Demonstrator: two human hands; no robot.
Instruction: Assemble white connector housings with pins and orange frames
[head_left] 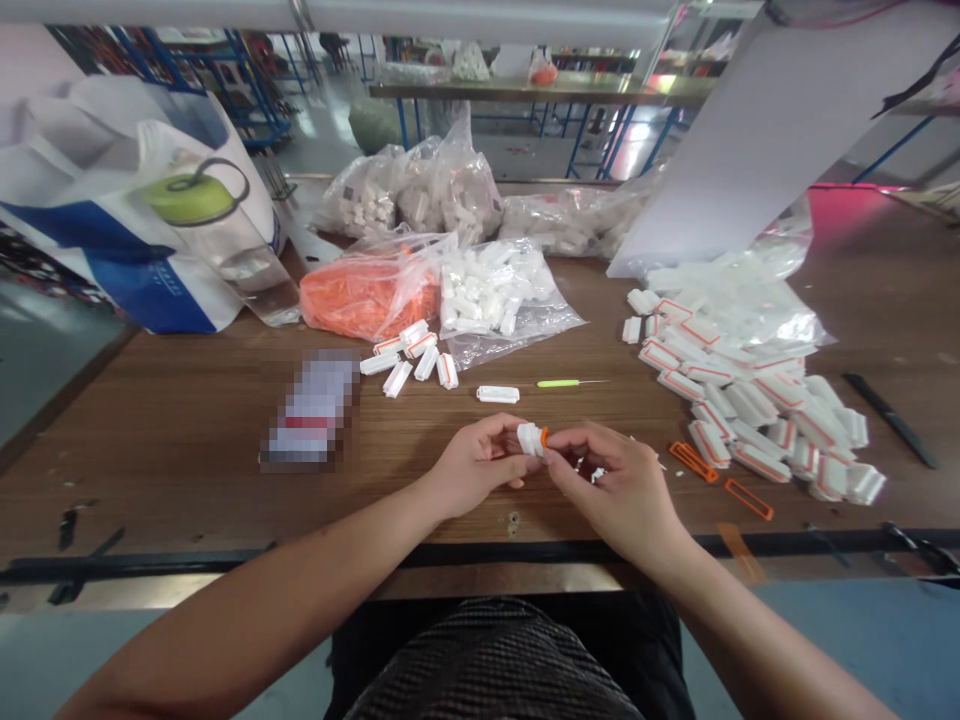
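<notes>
Between my two hands, just above the table's front part, is a small white plastic part [529, 438] with an orange rubber ring [544, 440] at its right end. My left hand [484, 462] pinches the white part between thumb and fingers. The thumb and forefinger of my right hand [611, 480] close on the orange ring where it meets the white part. Behind my hands lie one white plastic part [498, 394] and a yellow-green pick [562, 383] with a thin metal tip. Two flat orange rings [748, 499] rest right of my right hand.
A pile of white parts with orange rims [750, 410] spreads at the right, by a black blade-like tool [891, 420]. Bags of orange rings [367, 300] and white parts [495, 285] stand behind several loose white parts [397, 378]. A paper bag [157, 270] stands at left.
</notes>
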